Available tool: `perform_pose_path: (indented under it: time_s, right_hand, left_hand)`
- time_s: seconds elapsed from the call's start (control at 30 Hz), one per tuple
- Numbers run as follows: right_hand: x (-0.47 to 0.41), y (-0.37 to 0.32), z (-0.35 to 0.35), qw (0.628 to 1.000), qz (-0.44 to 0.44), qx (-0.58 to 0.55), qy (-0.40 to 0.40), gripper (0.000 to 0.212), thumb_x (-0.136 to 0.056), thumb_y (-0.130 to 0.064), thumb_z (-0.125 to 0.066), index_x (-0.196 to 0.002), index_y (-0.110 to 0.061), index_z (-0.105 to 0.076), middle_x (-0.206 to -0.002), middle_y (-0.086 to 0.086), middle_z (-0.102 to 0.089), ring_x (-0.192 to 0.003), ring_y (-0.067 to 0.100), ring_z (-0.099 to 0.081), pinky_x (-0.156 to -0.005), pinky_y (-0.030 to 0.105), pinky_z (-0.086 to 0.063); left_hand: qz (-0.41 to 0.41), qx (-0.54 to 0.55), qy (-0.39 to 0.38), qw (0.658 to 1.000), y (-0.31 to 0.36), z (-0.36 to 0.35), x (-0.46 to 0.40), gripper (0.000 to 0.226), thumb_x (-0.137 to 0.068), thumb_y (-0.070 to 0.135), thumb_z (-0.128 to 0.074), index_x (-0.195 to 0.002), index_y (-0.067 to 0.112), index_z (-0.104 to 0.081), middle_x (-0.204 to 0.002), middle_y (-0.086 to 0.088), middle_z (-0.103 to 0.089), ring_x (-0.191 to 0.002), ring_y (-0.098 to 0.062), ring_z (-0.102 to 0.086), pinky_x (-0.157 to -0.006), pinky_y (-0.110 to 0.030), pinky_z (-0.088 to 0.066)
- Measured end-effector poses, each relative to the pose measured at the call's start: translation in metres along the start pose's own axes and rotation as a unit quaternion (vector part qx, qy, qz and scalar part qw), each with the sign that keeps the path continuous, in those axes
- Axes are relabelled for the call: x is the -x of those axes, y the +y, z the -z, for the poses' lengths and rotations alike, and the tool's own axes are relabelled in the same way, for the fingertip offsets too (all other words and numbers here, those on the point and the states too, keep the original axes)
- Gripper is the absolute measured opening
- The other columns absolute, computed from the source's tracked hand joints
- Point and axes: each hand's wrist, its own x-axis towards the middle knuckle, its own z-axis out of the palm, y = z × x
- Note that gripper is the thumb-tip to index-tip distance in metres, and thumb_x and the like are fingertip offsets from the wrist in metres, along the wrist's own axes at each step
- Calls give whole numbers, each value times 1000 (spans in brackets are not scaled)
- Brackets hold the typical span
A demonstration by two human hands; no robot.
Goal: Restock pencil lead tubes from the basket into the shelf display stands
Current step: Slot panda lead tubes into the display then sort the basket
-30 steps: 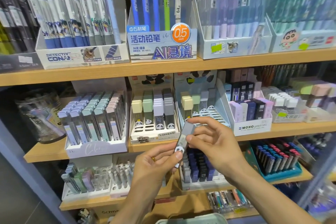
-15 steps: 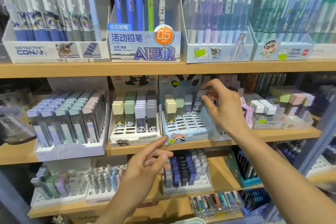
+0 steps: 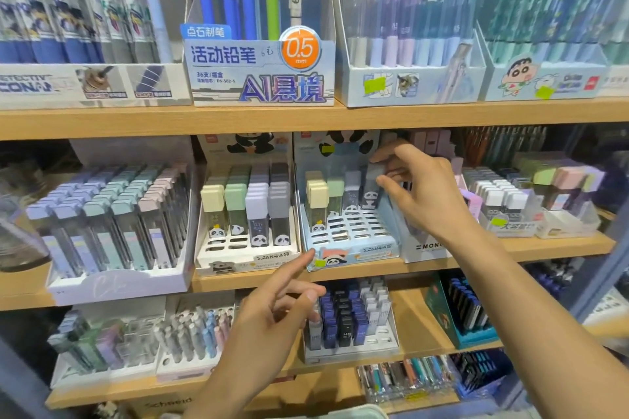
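1. Light wooden shelf [image 3: 238,121], three tiers, packed with cardboard display boxes.
2. Pale blue panda-print display stand [image 3: 347,245], middle tier: far row filled, most near slots bare, so restocking looks only partly done.
3. Right hand [image 3: 422,194] pinching a grey-capped clear lead tube [image 3: 372,187], seating it at far right.
4. Left hand [image 3: 272,313] loosely spread, holding nothing, below the stand.

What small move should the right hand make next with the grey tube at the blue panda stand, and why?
Probably press the grey lead tube straight down until it seats, then let go. The right hand pinches its cap at the back row of the blue panda stand, beside the lilac tube. The left hand holds nothing, with one finger stretched toward the stand's front corner.
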Motion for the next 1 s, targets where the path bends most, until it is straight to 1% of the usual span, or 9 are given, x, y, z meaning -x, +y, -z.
perform_pose_path:
  time_s: [0.13,0.23,0.3,0.43,0.57,0.63,0.77,0.9,1.0]
  right_hand:
    - [-1,-3,-3,1000,6,-1,-22,27,-93,-14,-70,-118,-22,-64,-98,-2,-73,-91,15,-70,-84,44,-59]
    - [0,-10,-8,999,25,15,-16,29,-92,-10,-72,-117,-22,-65,-94,-4,-72,-88,12,-69,-81,39,-59]
    - [-1,-11,-12,997,19,76,1,29,-92,-12,-72,-119,-19,-64,-90,3,-69,-85,22,-66,-75,41,-56]
    - [-3,-14,-17,988,4,152,35,28,-92,-9,-70,-120,-9,-65,-96,15,-63,-85,39,-62,-68,44,-51]
    - [-5,-15,-20,987,-12,153,50,29,-91,-9,-72,-119,-12,-67,-95,14,-67,-88,37,-63,-72,38,-46]
    - [-7,-11,-19,990,-35,121,59,28,-89,-13,-73,-117,-18,-69,-93,8,-71,-89,30,-64,-78,35,-48]
    - [-7,-10,-18,995,-44,55,71,26,-87,-11,-75,-112,-18,-71,-90,5,-73,-85,28,-67,-79,49,-58]
    - [-8,-11,-19,994,-52,50,79,26,-87,-10,-75,-111,-19,-72,-89,5,-73,-82,25,-68,-78,48,-59]
    - [-7,-15,-22,989,-54,110,79,25,-89,-12,-73,-114,-16,-71,-88,9,-71,-85,31,-65,-75,39,-52]
  left_hand:
    - [-8,-18,3,1000,0,0,-1,50,-101,22,-62,-144,45,-52,-105,6,-77,-85,-19,-74,-96,-43,-56]
    - [-23,-46,5,999,0,-1,0,51,-102,22,-62,-146,46,-50,-105,11,-76,-86,-16,-74,-92,-33,-57]
    - [-37,-70,9,997,0,-1,0,51,-102,26,-61,-146,49,-49,-105,14,-75,-87,-14,-73,-90,-27,-56]
    - [-38,-86,19,995,0,-1,-1,54,-101,27,-63,-144,54,-47,-100,17,-74,-87,-12,-72,-88,-26,-56]
    - [-43,-93,22,995,1,-1,0,57,-101,23,-63,-146,53,-44,-96,17,-75,-88,-9,-73,-84,-18,-54]
    - [-45,-99,19,994,1,0,0,58,-101,24,-63,-147,53,-43,-96,17,-75,-88,-9,-73,-84,-19,-55]
    - [-48,-110,12,993,2,0,0,58,-101,26,-63,-147,56,-41,-94,19,-75,-87,-7,-73,-83,-26,-57]
    - [-51,-112,13,992,2,0,0,58,-101,27,-63,-146,56,-40,-94,19,-75,-86,-7,-73,-84,-29,-57]
    - [-57,-133,19,989,1,1,-1,57,-101,29,-62,-145,59,-40,-94,20,-75,-87,-7,-71,-83,-28,-58]
